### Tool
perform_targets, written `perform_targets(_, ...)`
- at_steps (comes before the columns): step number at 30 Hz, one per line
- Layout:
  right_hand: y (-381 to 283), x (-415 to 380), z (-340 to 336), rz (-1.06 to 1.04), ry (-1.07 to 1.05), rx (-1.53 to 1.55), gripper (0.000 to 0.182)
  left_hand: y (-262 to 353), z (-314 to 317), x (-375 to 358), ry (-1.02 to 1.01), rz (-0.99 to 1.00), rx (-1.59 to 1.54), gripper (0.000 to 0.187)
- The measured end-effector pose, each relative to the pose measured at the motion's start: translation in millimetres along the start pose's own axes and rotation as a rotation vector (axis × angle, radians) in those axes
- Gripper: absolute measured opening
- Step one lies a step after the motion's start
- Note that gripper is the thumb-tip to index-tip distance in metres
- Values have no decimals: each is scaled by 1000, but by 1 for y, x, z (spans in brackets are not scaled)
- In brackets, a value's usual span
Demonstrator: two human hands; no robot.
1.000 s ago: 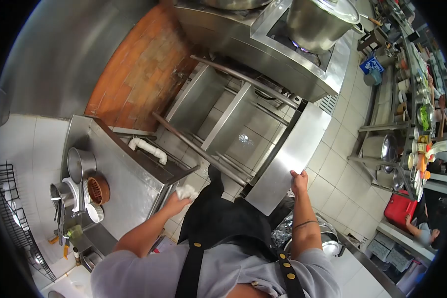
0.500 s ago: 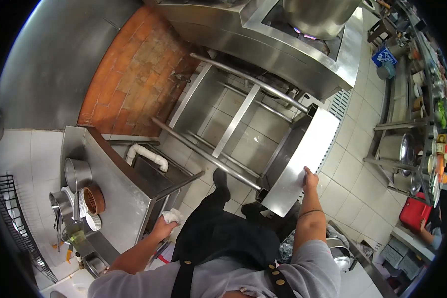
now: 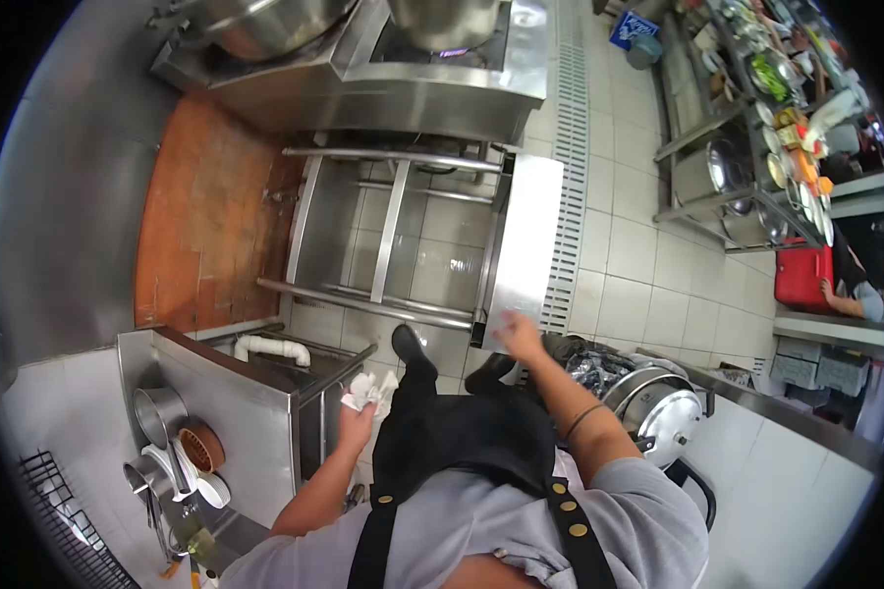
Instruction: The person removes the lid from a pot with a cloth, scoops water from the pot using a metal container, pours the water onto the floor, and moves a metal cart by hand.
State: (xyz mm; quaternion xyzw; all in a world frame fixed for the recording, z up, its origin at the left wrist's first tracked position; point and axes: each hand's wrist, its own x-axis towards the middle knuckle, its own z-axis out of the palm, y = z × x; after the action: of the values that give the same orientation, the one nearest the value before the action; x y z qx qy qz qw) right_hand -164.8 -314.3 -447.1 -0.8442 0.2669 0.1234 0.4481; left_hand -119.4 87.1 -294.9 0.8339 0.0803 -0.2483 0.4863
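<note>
Steel bench (image 3: 255, 417) lies at eight o'clock from mid-view; just right of it, the left hand (image 3: 355, 424) grips a white cloth (image 3: 367, 391) at seven, best kept gathered. At eleven stands the rack (image 3: 390, 226). At four, the right hand (image 3: 519, 337) overlaps the near end of its panel (image 3: 528, 236), grip too blurred to tell; even contact should serve.

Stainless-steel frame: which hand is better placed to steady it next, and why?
Probably the right hand: it's at the near end of the flat panel on the frame, nothing else visible in it. The left hand is away from the panel, holding crumpled white cloth or paper.
</note>
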Motion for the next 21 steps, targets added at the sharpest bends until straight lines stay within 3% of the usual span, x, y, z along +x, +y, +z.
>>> perform_targets(1,-46,-30,-10,111,-177,133,60,19,9,0,47,156,107,52)
perform_targets(4,-120,-96,-22,-210,-496,226,72,102,24,-19,53,82,207,60)
perform_targets(5,-150,-111,-36,-279,-582,266,75,100,29,-18,74,148,316,63)
perform_targets(8,-187,-133,-50,-298,-654,492,77,102,40,-15,22,368,153,51)
perform_targets(10,-188,-125,-48,-252,-772,544,65,104,41,-6,-278,242,27,34)
perform_targets(11,-189,-114,-51,-259,-737,541,65,108,40,-5,-298,271,28,34)
perform_targets(13,-197,-92,-68,-416,-831,-41,51,126,39,-6,-262,270,152,40)
perform_targets(14,-198,-91,-73,-578,-660,-31,46,112,43,4,-277,312,-69,32)
perform_targets(15,-198,-82,-73,-591,-628,-37,42,126,43,1,-316,331,-65,32)
perform_targets(17,-233,-89,-107,-538,-515,-27,42,162,42,-11,-65,591,-58,31)
perform_targets(18,-240,-87,-115,-524,-480,-29,42,157,34,1,-248,453,-32,44)
perform_targets(19,-245,-85,-120,-523,-382,21,42,157,28,15,-272,469,-31,44)
perform_targets(21,-246,-89,-126,-516,-270,80,42,161,19,38,-645,168,79,49)
